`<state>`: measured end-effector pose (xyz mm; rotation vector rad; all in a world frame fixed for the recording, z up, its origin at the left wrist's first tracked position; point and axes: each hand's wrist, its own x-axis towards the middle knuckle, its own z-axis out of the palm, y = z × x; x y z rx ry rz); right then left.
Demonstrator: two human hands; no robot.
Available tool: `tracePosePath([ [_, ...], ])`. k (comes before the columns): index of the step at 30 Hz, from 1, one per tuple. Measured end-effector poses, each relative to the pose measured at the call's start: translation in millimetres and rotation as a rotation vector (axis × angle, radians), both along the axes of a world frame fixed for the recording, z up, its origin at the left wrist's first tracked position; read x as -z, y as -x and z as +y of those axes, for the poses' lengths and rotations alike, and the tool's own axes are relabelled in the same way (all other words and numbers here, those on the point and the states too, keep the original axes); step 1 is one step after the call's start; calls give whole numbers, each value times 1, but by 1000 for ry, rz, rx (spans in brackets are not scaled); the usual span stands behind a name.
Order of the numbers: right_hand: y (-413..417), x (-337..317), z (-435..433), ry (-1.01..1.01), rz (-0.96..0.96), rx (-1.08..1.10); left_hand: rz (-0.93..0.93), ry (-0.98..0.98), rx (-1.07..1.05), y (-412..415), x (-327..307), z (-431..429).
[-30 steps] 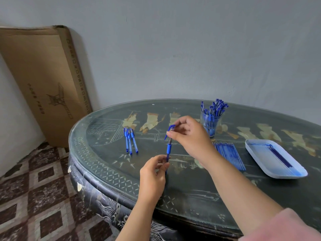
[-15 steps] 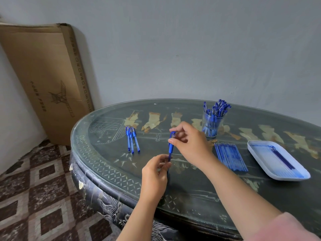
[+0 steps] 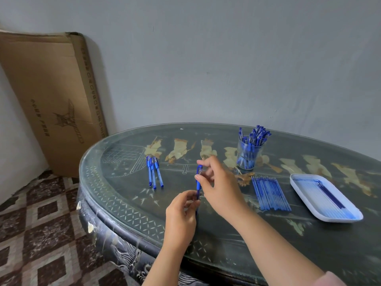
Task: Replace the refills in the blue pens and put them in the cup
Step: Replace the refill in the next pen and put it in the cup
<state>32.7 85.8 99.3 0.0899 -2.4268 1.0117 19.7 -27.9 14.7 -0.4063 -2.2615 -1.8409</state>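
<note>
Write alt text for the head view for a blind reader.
Two hands hold a blue pen nearly upright above a dark table, the left hand pinching its lower end, the right hand its top. On the table: a cup of pens, loose pens, a row of refills, a white tray.

The bench (image 3: 127, 205) fills the lower right of the frame. On it, a bunch of pens (image 3: 154, 172) lies left of the middle. The cup (image 3: 248, 156) stands further back, right of the middle, with pens in it. A row of refills (image 3: 270, 193) lies in front of the cup. The tray (image 3: 296, 179) sits right of the row, with more refills in it. In the middle, one pen (image 3: 198, 182) is between the left hand (image 3: 181, 215) and the right hand (image 3: 220, 186). A box (image 3: 51, 96) leans on the wall (image 3: 206, 69) at the upper left.
</note>
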Motion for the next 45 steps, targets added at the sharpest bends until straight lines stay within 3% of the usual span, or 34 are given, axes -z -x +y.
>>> tracePosePath([
  [8,-3,14,14,148,-60,-29,12,-8,-10,-1,-1,2],
  [13,5,-8,41,361,46,65,-122,-206,-46,3,-11,-5],
  [18,29,-41,90,268,291,344,-64,-261,-194,28,-21,-32],
  [23,55,-64,128,145,468,545,-17,-128,-372,70,-31,-77],
  [30,83,-57,150,-58,327,583,-91,20,-452,109,-19,-97],
  [39,108,-38,163,-416,18,665,-91,-4,-475,111,-12,-101],
  [45,111,-37,163,-453,-187,718,-113,-16,-483,113,-10,-101],
])
